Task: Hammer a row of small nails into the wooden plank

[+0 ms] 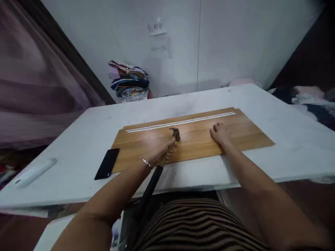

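Note:
My left hand (167,151) is wrapped around the handle of a claw hammer (175,134), its metal head low over the middle of a wood-grain board (248,130). The dark grip of the handle runs back toward my body. Beside the hammer head lies a short row of small dark marks or nails (186,140), too small to tell which. My right hand (220,133) rests on the board right of the hammer, fingers loosely bent and slightly apart, with nothing visible in them. Two pale parallel strips (180,122) run along the board's far side. Tiny pieces (138,144) lie on its left part.
The board lies on a white table (99,129). A black phone (107,164) touches or nearly touches the board's left edge. Farther left is a long white object (35,172). Folded cloth (131,82) is stacked at the back by the wall; more fabric (311,99) lies to the right.

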Demonstrator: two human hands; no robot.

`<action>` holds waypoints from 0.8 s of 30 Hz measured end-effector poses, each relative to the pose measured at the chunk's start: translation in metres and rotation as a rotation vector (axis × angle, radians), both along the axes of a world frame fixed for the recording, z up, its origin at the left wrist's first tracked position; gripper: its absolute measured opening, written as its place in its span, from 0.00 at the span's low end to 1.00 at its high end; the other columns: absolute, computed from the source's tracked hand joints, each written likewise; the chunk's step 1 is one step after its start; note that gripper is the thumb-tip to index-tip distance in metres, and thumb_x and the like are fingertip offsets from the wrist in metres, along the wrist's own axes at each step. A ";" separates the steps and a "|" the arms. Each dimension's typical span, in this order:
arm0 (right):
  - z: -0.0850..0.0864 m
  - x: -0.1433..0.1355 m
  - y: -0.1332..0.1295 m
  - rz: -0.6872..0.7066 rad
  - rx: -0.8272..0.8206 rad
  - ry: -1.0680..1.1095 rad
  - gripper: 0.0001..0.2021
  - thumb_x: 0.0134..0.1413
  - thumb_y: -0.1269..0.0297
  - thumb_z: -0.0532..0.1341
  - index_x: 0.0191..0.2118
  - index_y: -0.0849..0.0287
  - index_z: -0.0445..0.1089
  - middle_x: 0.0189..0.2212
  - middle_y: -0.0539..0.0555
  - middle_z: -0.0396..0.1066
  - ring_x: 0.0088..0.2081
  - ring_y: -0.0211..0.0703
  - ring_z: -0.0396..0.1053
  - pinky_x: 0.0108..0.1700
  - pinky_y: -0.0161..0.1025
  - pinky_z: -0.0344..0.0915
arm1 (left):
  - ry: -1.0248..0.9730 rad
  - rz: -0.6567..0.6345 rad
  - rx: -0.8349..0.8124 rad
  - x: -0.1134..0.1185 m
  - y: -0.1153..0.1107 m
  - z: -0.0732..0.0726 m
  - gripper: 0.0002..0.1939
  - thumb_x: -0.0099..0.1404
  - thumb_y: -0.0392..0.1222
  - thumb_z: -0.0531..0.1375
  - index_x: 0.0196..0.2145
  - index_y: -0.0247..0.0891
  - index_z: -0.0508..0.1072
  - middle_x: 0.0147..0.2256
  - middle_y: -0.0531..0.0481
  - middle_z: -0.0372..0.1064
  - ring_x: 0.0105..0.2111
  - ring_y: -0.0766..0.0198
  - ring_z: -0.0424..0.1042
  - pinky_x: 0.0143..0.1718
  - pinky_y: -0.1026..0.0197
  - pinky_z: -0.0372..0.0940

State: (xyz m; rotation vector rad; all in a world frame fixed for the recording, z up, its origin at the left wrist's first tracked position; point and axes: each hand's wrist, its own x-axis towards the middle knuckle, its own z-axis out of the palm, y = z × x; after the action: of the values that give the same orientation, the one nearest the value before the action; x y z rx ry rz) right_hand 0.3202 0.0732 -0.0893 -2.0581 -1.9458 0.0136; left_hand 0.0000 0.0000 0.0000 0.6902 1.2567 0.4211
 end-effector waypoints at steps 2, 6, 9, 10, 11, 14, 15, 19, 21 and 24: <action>0.000 0.001 -0.001 -0.008 0.002 0.002 0.18 0.63 0.58 0.50 0.43 0.61 0.73 0.51 0.64 0.70 0.55 0.55 0.62 0.56 0.48 0.56 | -0.006 0.001 0.000 -0.001 -0.001 0.000 0.24 0.68 0.64 0.52 0.35 0.38 0.65 0.18 0.61 0.52 0.12 0.75 0.49 0.13 0.72 0.45; 0.002 0.001 -0.002 -0.016 0.009 0.010 0.17 0.63 0.57 0.49 0.43 0.60 0.73 0.50 0.64 0.70 0.54 0.56 0.62 0.54 0.49 0.57 | 0.001 0.015 -0.017 0.000 -0.002 0.002 0.23 0.69 0.62 0.52 0.35 0.38 0.65 0.18 0.61 0.51 0.12 0.75 0.48 0.13 0.72 0.45; 0.004 0.000 -0.004 -0.011 0.008 0.016 0.17 0.64 0.58 0.49 0.42 0.60 0.73 0.50 0.64 0.70 0.54 0.55 0.62 0.54 0.49 0.57 | 0.009 0.025 -0.040 0.002 -0.002 0.006 0.23 0.70 0.62 0.50 0.35 0.37 0.65 0.18 0.62 0.50 0.12 0.75 0.47 0.13 0.72 0.44; 0.005 0.000 -0.004 -0.010 0.009 0.016 0.17 0.64 0.58 0.49 0.42 0.60 0.73 0.50 0.64 0.70 0.54 0.55 0.62 0.54 0.48 0.57 | 0.008 0.027 -0.037 0.002 -0.003 0.008 0.23 0.70 0.62 0.50 0.35 0.37 0.65 0.18 0.62 0.50 0.13 0.75 0.46 0.13 0.72 0.44; 0.006 -0.001 -0.005 -0.011 0.008 0.016 0.17 0.64 0.58 0.49 0.42 0.60 0.73 0.49 0.63 0.70 0.54 0.55 0.62 0.54 0.48 0.57 | 0.003 0.027 -0.028 0.003 -0.003 0.009 0.23 0.70 0.62 0.50 0.36 0.37 0.65 0.18 0.62 0.50 0.13 0.75 0.46 0.13 0.72 0.44; 0.007 -0.001 -0.005 -0.007 0.005 0.017 0.16 0.63 0.58 0.50 0.42 0.60 0.73 0.49 0.63 0.70 0.54 0.55 0.62 0.54 0.48 0.56 | -0.003 0.030 0.000 0.003 -0.003 0.012 0.22 0.71 0.61 0.50 0.36 0.37 0.65 0.18 0.61 0.50 0.13 0.75 0.46 0.13 0.72 0.43; 0.007 -0.001 -0.005 -0.005 0.004 0.018 0.16 0.63 0.58 0.50 0.41 0.60 0.73 0.49 0.63 0.70 0.54 0.55 0.62 0.54 0.48 0.56 | -0.001 0.031 0.004 0.003 -0.003 0.013 0.22 0.71 0.60 0.49 0.36 0.37 0.65 0.18 0.61 0.50 0.13 0.75 0.46 0.13 0.72 0.43; 0.007 -0.001 -0.005 -0.008 0.010 0.022 0.16 0.63 0.59 0.50 0.41 0.60 0.73 0.49 0.63 0.70 0.53 0.55 0.62 0.53 0.48 0.56 | 0.013 0.028 -0.002 0.003 -0.003 0.013 0.22 0.72 0.59 0.49 0.36 0.36 0.65 0.18 0.61 0.50 0.13 0.76 0.46 0.13 0.72 0.43; 0.007 -0.001 -0.006 -0.009 0.010 0.023 0.16 0.63 0.58 0.50 0.41 0.59 0.73 0.48 0.63 0.70 0.53 0.54 0.62 0.53 0.48 0.56 | 0.023 0.023 -0.012 0.003 -0.003 0.012 0.22 0.72 0.59 0.49 0.36 0.36 0.66 0.18 0.61 0.50 0.13 0.75 0.47 0.13 0.72 0.43; 0.007 -0.001 -0.006 -0.009 0.011 0.025 0.16 0.63 0.58 0.50 0.41 0.59 0.72 0.48 0.62 0.70 0.53 0.54 0.62 0.53 0.48 0.56 | 0.030 0.022 -0.012 0.003 -0.004 0.010 0.23 0.71 0.61 0.50 0.36 0.36 0.66 0.18 0.61 0.50 0.13 0.75 0.47 0.13 0.71 0.44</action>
State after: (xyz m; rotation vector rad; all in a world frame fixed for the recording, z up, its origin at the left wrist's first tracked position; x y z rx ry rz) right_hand 0.3190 0.0673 -0.0819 -2.0501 -1.9178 0.0267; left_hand 0.0033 -0.0038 0.0099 0.6756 1.2956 0.4226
